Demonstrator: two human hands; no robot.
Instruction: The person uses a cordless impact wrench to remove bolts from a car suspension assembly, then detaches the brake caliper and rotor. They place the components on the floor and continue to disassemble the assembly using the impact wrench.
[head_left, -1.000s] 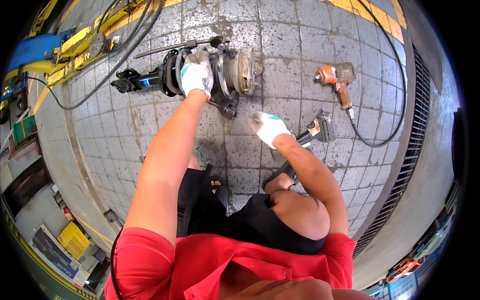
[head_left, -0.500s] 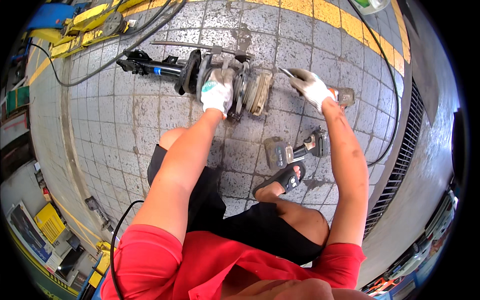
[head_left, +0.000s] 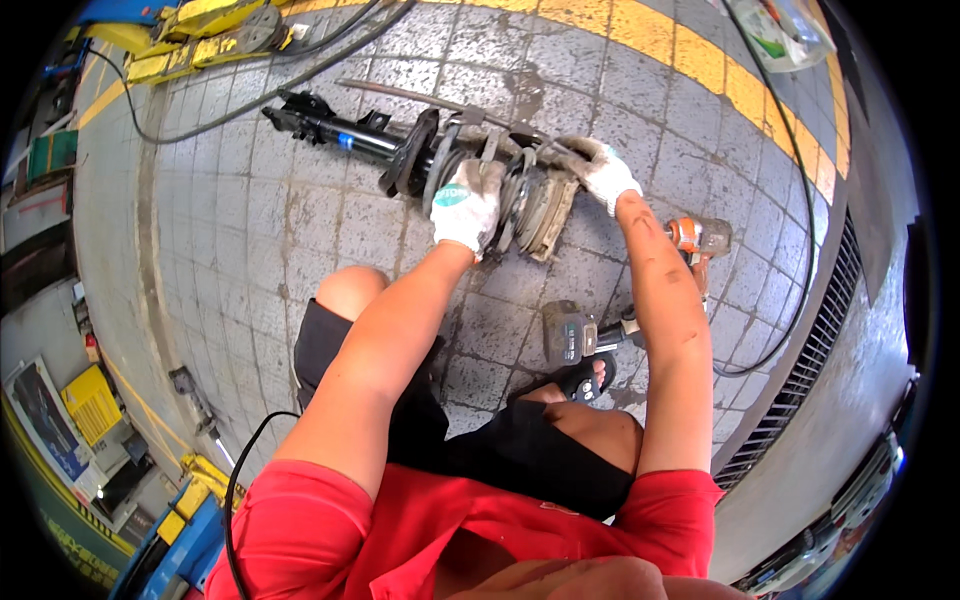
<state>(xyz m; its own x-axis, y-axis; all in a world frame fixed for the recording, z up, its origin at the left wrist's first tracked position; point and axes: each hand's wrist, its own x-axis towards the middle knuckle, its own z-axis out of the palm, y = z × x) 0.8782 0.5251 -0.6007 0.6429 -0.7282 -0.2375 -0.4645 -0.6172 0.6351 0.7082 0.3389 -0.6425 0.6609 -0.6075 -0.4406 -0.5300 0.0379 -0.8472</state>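
Observation:
A black car strut [head_left: 365,145] lies on its side on the tiled floor, its coil spring [head_left: 515,200] and worn top mount [head_left: 552,225] pointing right. My gloved left hand [head_left: 468,205] is closed over the spring's middle, fingers pointing away from me. Along the spring's far side runs a long metal rod [head_left: 400,95], seemingly part of a spring compressor. My gloved right hand [head_left: 597,168] is closed at the rod's right end, just beyond the top mount. It holds a slim metal tool, mostly hidden by the fingers, so its kind cannot be made out.
A cordless power tool [head_left: 570,335] lies near my foot, partly behind my right forearm. Another, orange and grey [head_left: 700,237], lies right of that arm. A black hose [head_left: 800,180] and a floor drain grate [head_left: 800,400] run along the right. Yellow lift arms [head_left: 210,45] stand far left.
My right hand has moved left with the slim tool, from apart on the right to the rod's end by the strut. My left hand stays on the spring. The whole view has shifted slightly.

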